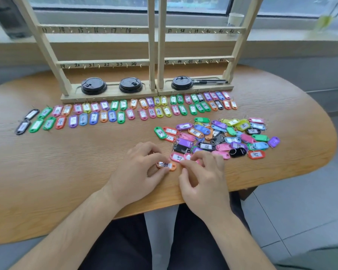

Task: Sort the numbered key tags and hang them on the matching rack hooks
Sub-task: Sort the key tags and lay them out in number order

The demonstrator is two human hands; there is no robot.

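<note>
My left hand (pixel 140 173) pinches an orange key tag (pixel 166 165) flat on the wooden table (pixel 66 162). My right hand (pixel 203 178) pinches a pink key tag (pixel 189 157) just right of it, beside another pink tag marked 25 (pixel 177 157). An unsorted heap of coloured tags (pixel 222 136) lies right behind my hands. Sorted tags (pixel 125 110) lie in two rows by number in front of two wooden racks (pixel 109 62) (pixel 201 61). The numbered hooks in view hold no tags.
Three black cup lids (pixel 93 85) (pixel 130 85) (pixel 181 82) and black pens (pixel 211 81) sit on the rack bases. The table's rounded edge drops off at the right to a tiled floor (pixel 300 211). A windowsill (pixel 281 38) with a paper cup (pixel 235 19) runs behind.
</note>
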